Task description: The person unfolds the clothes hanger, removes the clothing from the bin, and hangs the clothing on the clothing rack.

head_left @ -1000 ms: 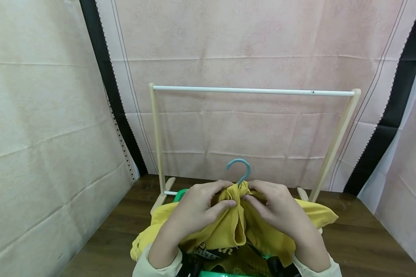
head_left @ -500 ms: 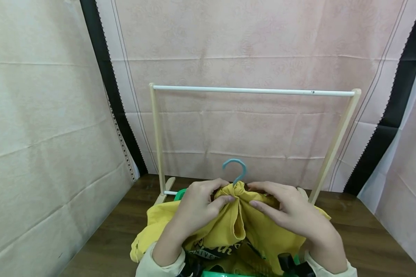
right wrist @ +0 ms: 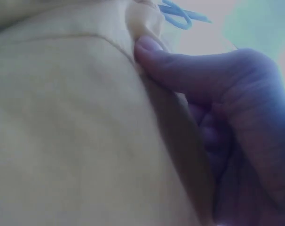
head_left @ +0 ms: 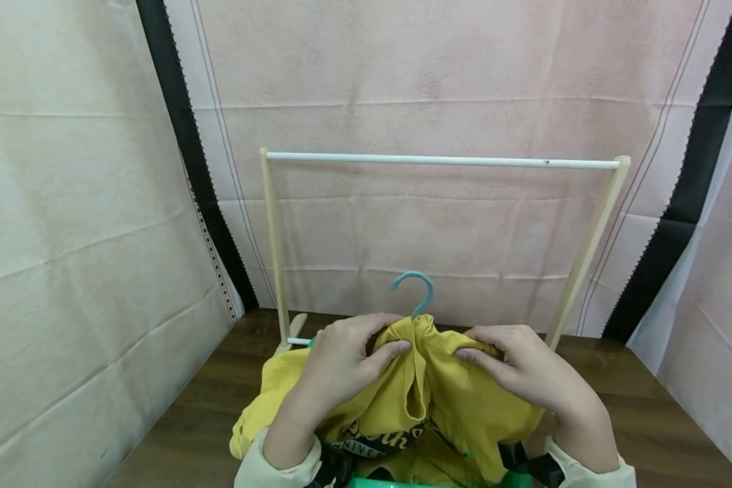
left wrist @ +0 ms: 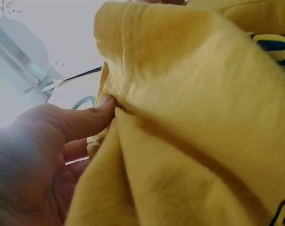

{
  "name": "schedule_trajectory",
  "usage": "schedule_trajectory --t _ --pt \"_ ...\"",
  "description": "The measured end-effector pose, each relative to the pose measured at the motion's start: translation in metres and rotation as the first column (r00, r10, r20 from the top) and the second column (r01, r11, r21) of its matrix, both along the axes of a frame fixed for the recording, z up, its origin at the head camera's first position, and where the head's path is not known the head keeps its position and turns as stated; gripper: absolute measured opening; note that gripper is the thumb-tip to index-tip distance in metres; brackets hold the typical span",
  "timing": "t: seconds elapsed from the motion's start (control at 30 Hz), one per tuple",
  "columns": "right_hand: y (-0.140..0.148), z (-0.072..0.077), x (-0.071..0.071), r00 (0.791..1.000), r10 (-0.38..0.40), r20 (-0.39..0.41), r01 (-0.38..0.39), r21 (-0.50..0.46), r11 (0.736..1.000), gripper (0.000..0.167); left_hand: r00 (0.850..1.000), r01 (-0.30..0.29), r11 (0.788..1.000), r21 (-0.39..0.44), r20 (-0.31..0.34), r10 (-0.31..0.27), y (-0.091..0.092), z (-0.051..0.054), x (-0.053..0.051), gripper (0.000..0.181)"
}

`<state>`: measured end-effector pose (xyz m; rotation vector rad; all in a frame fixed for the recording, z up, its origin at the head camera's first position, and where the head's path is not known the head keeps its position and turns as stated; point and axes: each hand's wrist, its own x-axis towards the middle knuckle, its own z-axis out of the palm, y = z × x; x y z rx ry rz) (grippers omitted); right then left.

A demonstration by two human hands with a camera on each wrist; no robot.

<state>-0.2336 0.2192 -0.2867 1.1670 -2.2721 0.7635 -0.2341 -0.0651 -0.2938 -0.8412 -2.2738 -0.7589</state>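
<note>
A yellow shirt (head_left: 470, 407) with dark printed lettering hangs bunched in front of me. The curved hook of a light blue hanger (head_left: 428, 291) rises from its top; the hanger's body is hidden by cloth. My left hand (head_left: 344, 362) pinches the fabric just left of the hook. In the left wrist view, the thumb of that hand (left wrist: 43, 136) presses a fold of the shirt (left wrist: 194, 94). To the right of the hook, my right hand (head_left: 537, 369) pinches the shirt's upper edge, thumb in front. Cloth lies under the right thumb (right wrist: 180, 70) in the right wrist view.
Behind the shirt stands a small rack with a white top bar (head_left: 439, 160) and cream posts (head_left: 588, 251). It rests on a dark wooden table (head_left: 177, 420). Pale fabric walls (head_left: 85, 203) enclose the back and sides. Something green (head_left: 378, 482) shows at the bottom edge.
My right hand has slid right along the shirt's top edge, away from the hook, and grips cloth there. The left hand stays nearly in place. The hanger hook has shifted slightly left and up.
</note>
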Motion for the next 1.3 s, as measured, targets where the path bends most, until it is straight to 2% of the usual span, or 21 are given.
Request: schedule_trajectory --t 0.1,0.2,0.33,0.4,0.5,0.67,0.77,0.93,1.03,1.2,1.3 --pt "0.002 -0.001 -0.001 1.000 -0.011 -0.003 0.011 -0.003 1.000 0.019 0.999 -0.023 0.998 -0.058 -0.031 0.022 -0.008 0.002 0.000 0.046" --pt "0.004 -0.001 -0.002 0.999 -0.018 -0.032 0.018 -0.011 1.000 0.022 0.999 -0.044 0.993 -0.108 -0.032 0.041 -0.022 0.005 0.000 0.051" --pt "0.007 -0.002 -0.003 0.997 -0.022 -0.073 0.020 -0.026 0.999 0.026 0.999 -0.041 0.988 -0.146 0.010 0.043 -0.041 0.007 -0.002 0.031" --pt "0.009 -0.002 -0.003 0.997 -0.020 -0.075 0.018 -0.027 0.999 0.027 1.000 -0.012 0.988 -0.156 0.018 0.015 -0.046 0.006 -0.006 0.019" --pt "0.010 -0.002 -0.003 0.998 -0.019 -0.060 0.018 -0.026 1.000 0.027 1.000 0.022 0.988 -0.155 0.011 -0.021 -0.046 0.005 -0.010 0.010" --pt "0.009 -0.002 -0.002 0.998 -0.018 -0.052 0.016 -0.026 1.000 0.026 1.000 0.006 0.990 -0.143 0.016 -0.004 -0.041 0.004 -0.010 0.004" --pt "0.010 0.000 0.000 0.999 -0.029 -0.040 0.028 -0.023 0.999 0.024 0.999 0.023 0.991 -0.132 0.028 -0.020 -0.042 0.004 -0.010 0.005" --pt "0.018 0.003 0.007 0.989 -0.123 0.078 0.125 -0.021 0.992 0.018 0.997 0.070 0.991 -0.110 0.032 -0.067 -0.045 0.005 -0.014 0.004" --pt "0.023 0.002 0.007 0.983 -0.137 0.120 0.140 -0.011 0.990 0.017 0.996 0.083 0.992 -0.096 0.031 -0.080 -0.046 0.005 -0.015 0.006" --pt "0.028 0.000 0.000 0.993 -0.106 0.058 0.108 -0.016 0.994 0.020 0.998 0.060 0.994 -0.095 0.010 -0.059 -0.045 0.003 -0.016 0.006" --pt "0.030 -0.004 -0.005 0.993 -0.113 0.022 0.113 -0.035 0.993 0.021 1.000 -0.002 0.995 -0.096 -0.022 0.000 -0.044 0.003 -0.016 0.014"
